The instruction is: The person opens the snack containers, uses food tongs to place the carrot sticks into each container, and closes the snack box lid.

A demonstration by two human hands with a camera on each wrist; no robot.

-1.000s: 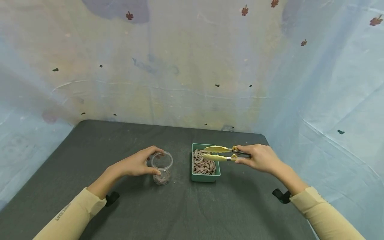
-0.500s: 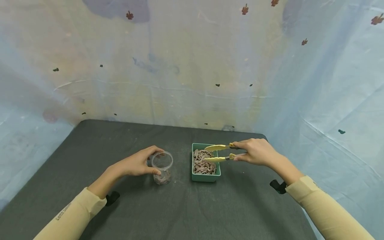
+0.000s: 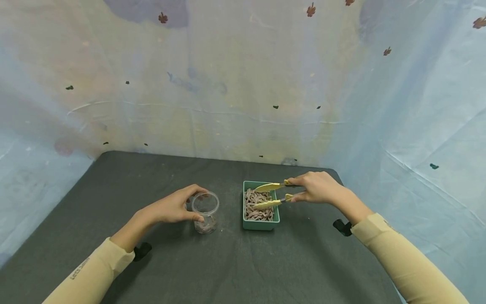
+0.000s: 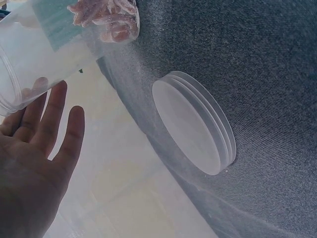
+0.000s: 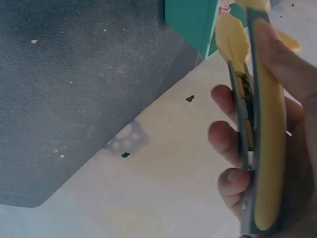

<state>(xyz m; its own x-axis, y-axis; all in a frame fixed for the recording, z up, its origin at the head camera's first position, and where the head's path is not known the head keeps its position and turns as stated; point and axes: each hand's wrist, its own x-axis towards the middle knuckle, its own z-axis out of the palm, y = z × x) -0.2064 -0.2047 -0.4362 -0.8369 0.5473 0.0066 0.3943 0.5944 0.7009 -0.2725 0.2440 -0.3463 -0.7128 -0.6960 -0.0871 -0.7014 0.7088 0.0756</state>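
My left hand point(image 3: 175, 206) holds a clear plastic jar point(image 3: 205, 211) between thumb and fingers; the jar stands on the dark table. A few brownish-pink strips point(image 4: 111, 20) lie at its bottom, and its mouth is uncovered. With my right hand point(image 3: 318, 188) I grip a pair of tongs point(image 5: 267, 129) with yellow tips and handles. The tongs' two arms are spread, their tips down at the heap of strips point(image 3: 259, 207) in a green rectangular tub point(image 3: 260, 226). Whether the tips touch a strip I cannot tell.
In the left wrist view a round translucent lid point(image 4: 188, 124) lies on the table point(image 3: 228, 270), hidden behind my left hand in the head view. Pale patterned sheeting point(image 3: 228, 84) hangs behind the table and along its sides. Small crumbs dot the tabletop.
My right hand has shifted left and slightly away from me, bringing the tongs further over the tub. The tongs' tips have spread wider. My left hand and the jar have stayed put.
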